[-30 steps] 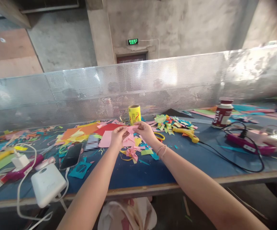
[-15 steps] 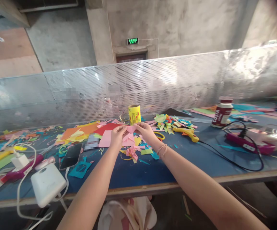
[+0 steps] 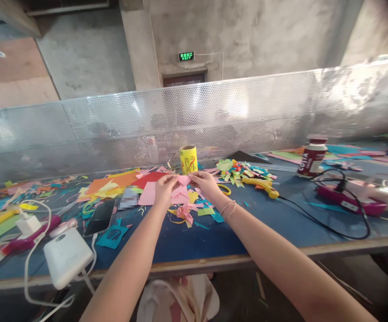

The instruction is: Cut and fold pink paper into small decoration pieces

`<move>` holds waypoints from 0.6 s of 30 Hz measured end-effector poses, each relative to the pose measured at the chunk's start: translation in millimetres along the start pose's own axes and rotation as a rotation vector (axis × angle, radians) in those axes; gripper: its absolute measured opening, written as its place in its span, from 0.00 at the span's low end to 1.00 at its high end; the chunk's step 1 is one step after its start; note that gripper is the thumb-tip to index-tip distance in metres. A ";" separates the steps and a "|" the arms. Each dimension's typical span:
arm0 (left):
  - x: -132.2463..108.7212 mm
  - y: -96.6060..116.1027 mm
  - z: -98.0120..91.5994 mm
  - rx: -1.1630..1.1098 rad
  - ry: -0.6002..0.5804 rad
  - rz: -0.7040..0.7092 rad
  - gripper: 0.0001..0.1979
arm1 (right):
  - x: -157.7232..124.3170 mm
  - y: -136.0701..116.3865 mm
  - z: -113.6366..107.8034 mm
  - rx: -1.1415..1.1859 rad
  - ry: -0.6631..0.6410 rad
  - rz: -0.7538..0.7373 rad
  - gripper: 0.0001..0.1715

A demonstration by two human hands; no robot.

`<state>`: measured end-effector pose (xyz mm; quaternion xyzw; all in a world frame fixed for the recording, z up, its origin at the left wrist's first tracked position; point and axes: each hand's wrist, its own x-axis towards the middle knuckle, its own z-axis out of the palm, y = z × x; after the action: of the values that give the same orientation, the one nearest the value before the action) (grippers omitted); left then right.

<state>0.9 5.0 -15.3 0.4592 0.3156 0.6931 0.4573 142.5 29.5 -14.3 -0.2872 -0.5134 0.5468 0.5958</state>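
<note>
At centre frame a yellow roll (image 3: 188,159) stands just behind our hands. A yellow glue gun (image 3: 262,185) lies to the right and a phone (image 3: 100,218) to the left. Paper scraps (image 3: 194,210) litter the blue table (image 3: 197,243). A capped brown bottle (image 3: 312,157) stands at right. Our left hand (image 3: 164,190) and right hand (image 3: 207,184) pinch a small folded pink paper (image 3: 183,180) between narrowed fingertips, just above the scraps.

A craft workshop; a blue worktop (image 3: 194,243) strewn with coloured paper offcuts (image 3: 113,184), a yellow glue gun (image 3: 262,185) beside them; bare concrete walls (image 3: 254,36); a perforated metal divider (image 3: 214,120) behind the worktop.
</note>
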 end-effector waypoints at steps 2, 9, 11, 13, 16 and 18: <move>0.2 1.4 0.6 -0.008 0.005 0.024 0.14 | -0.7 -1.2 0.5 0.010 -0.001 0.012 0.11; 1.7 1.5 0.0 0.003 0.009 0.038 0.13 | -3.0 -3.4 0.7 0.027 -0.026 0.022 0.11; 1.9 1.5 -0.3 -0.021 0.008 0.030 0.12 | -3.5 -3.5 0.7 0.016 -0.029 0.019 0.11; 1.9 1.6 -0.3 -0.046 0.000 0.018 0.10 | -3.6 -3.4 0.7 0.010 -0.027 0.014 0.11; 1.9 1.8 0.0 -0.082 -0.002 -0.001 0.09 | -3.1 -3.1 0.8 0.011 -0.024 0.007 0.11; 2.1 1.6 0.2 -0.101 0.008 -0.019 0.09 | -2.6 -2.9 0.8 0.019 -0.022 0.000 0.12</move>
<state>0.2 6.3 -13.2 0.4298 0.2862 0.7055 0.4853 143.1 26.2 -12.2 -0.2754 -0.5148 0.5547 0.5929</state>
